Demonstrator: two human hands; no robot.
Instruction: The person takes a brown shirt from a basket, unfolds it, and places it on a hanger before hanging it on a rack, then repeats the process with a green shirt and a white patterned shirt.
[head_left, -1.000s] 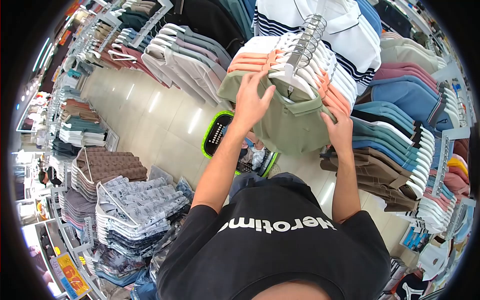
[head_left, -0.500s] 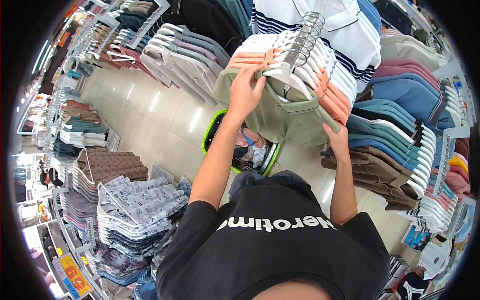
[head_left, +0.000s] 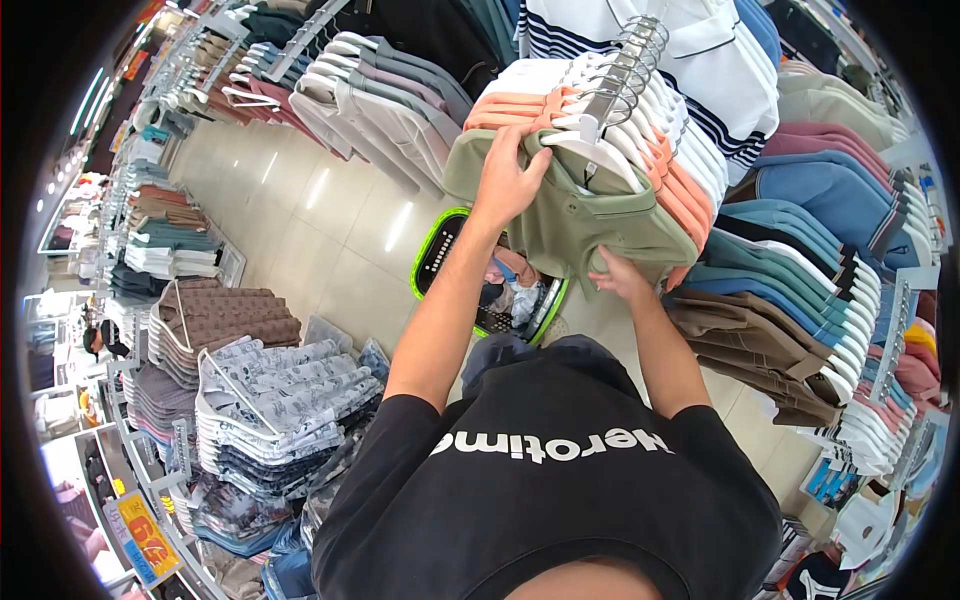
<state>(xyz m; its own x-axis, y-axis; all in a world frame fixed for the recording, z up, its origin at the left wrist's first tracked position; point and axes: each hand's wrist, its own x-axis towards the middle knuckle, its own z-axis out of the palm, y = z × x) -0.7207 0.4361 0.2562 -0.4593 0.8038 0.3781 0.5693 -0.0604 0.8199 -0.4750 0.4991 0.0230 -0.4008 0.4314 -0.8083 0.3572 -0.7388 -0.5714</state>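
A sage-green polo shirt hangs on a white hanger at the front end of a metal display arm. My left hand is closed on the shirt's shoulder beside the collar, thumb near the hanger. In front of the chest, my right hand has its fingers apart and lies against the lower front of the shirt. Directly behind it hang orange shirts and white shirts on the same arm.
A black basket with a bright green rim stands on the floor below, with crumpled clothes in it. Brown trousers hang at right. Patterned shirts hang at left. A striped white polo is displayed behind.
My right hand has let go of the shirt's right sleeve edge and moved left to its lower front. My left hand keeps its hold at the shoulder. The view has shifted slightly.
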